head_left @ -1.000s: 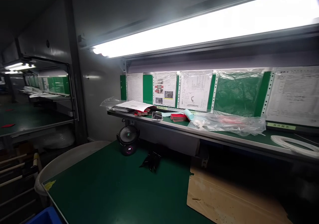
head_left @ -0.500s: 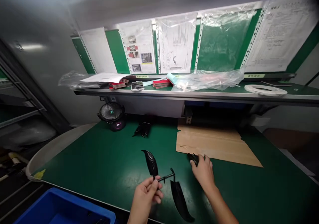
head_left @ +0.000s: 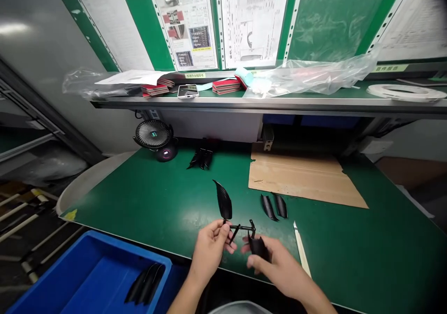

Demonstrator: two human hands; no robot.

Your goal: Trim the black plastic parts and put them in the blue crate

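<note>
From where I sit, the step in hand looks like work on a black frame [head_left: 242, 227] held just above the near edge of the table [head_left: 167, 202], a curved panel at either end. My left hand [head_left: 209, 246] is pinched on the frame's left end, thumb over fingers, with the far panel [head_left: 223, 202] rising upright beyond it. My right hand [head_left: 279, 263] is clamped on the near panel [head_left: 258, 248], thumb on one side, fingers on the other; they hide the joint, so I can't tell whether it is joined to the frame there.

I judge that any next move calls for a firm left pinch and a gentle right one, since the stems look thin enough to snap or bend.

Two loose panels [head_left: 268, 208] lie side by side beyond my right hand, near the cardboard [head_left: 296, 172]. A knife [head_left: 301, 249] lies just right of that hand, blade pointing away, so I'd mind its edge. More panels [head_left: 145, 283] rest inside the blue bin [head_left: 91, 277] at my left.
</note>
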